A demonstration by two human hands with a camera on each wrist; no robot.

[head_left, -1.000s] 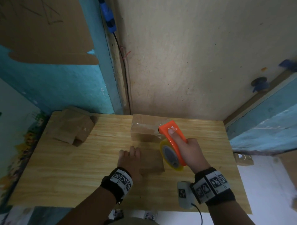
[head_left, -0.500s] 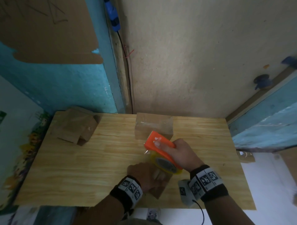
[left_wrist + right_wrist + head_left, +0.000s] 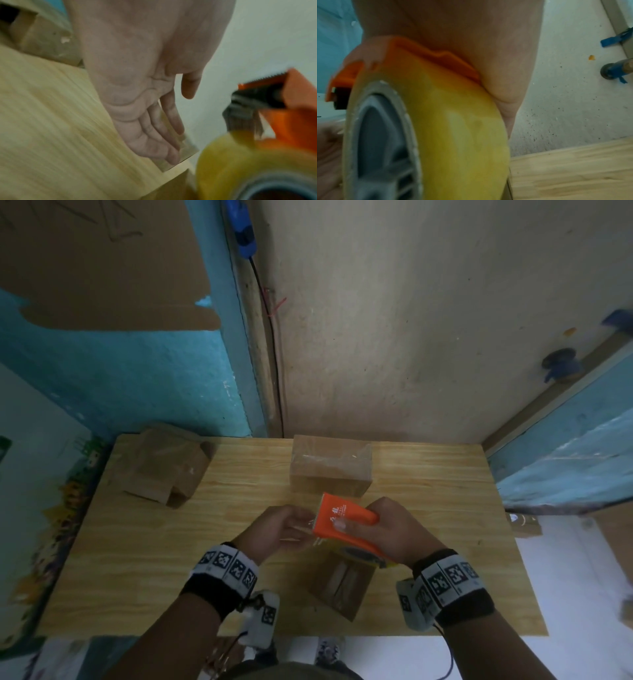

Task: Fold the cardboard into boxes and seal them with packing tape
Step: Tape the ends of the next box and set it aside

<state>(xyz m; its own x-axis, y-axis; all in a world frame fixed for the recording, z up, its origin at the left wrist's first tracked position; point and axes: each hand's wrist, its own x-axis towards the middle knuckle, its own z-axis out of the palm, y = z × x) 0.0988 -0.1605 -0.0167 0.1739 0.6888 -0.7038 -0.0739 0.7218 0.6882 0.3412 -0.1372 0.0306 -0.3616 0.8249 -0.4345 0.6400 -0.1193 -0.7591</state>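
At the far left corner of the tabletop (image 3: pixel 144 542) lies a loose pile of folded cardboard (image 3: pixel 164 470), some of it hanging over the edge. Right of that, against the middle of the far edge, stands a taped box (image 3: pixel 330 465) with glossy clear tape across its top. Nearer the person, the left hand (image 3: pixel 279 527) hovers above the tabletop's middle; the head view suggests its fingertips meet a clear strip at the dispenser's mouth, while the left wrist view shows the fingers (image 3: pixel 159 136) nearly straight, and whether they pinch the strip I cannot tell. The right hand (image 3: pixel 387 529) clasps the orange tape dispenser (image 3: pixel 342 520), whose top bears small white lettering too blurred to read. Only the left wrist view shows its serrated cutter (image 3: pixel 267 77); only the right wrist view shows the yellowish tape roll (image 3: pixel 453 128) on a grey hub, the palm wrapped over the orange shell. Below the dispenser, close to the near edge, sits a small open box (image 3: pixel 342 583), its flaps unsealed. Both wrists wear black bands with square black-and-white markers.
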